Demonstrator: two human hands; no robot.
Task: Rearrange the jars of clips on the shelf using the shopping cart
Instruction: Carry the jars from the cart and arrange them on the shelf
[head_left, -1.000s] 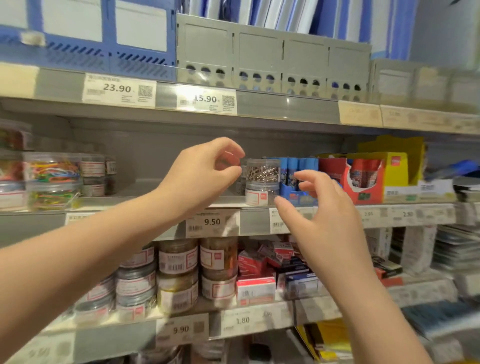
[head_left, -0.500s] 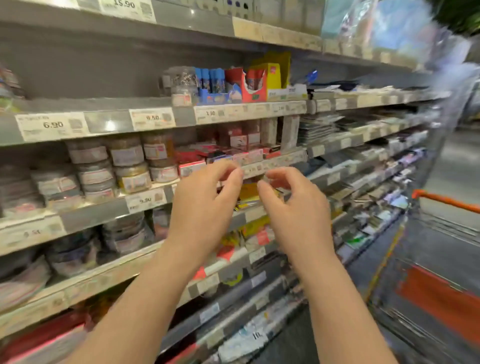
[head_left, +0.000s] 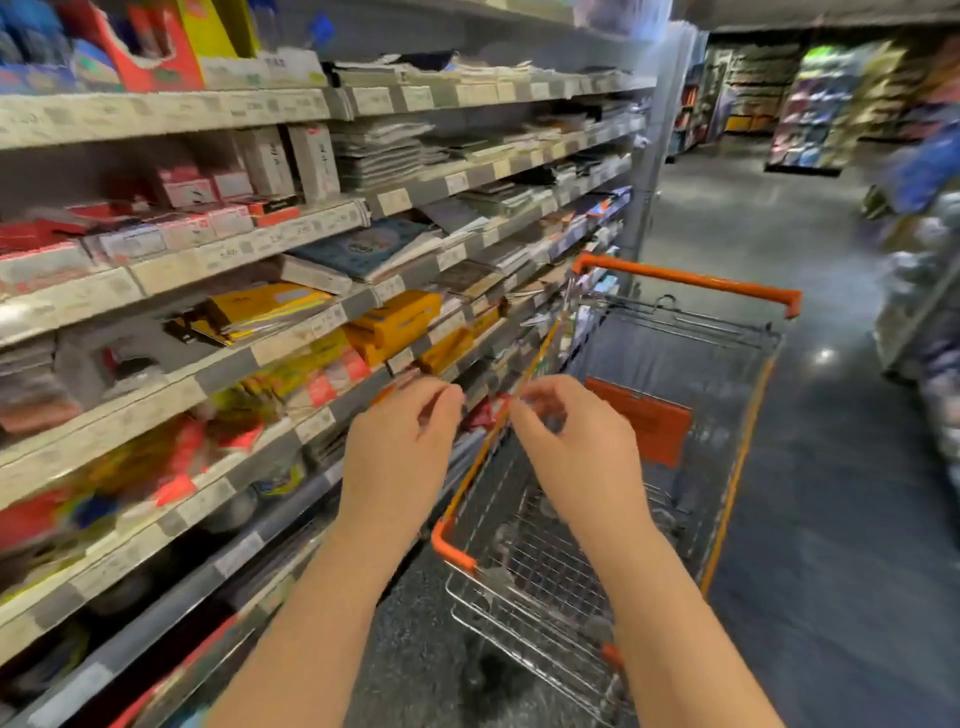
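My left hand and my right hand hover side by side over the near left rim of the shopping cart, a wire basket with orange trim and an orange handle. Both hands have loosely curled fingers, and I see nothing held in either. A few blurred, pale round shapes lie on the cart's wire floor; whether they are jars I cannot tell. No jar of clips shows clearly on the shelves.
Stationery shelves with price strips run along the left, close to the cart's side. The dark aisle floor stretches to the right. A blurred person in blue and another display stand at the far right.
My view has swung right and down from the jar shelf to the cart. Both hands dropped from shelf height to above the cart's rim.
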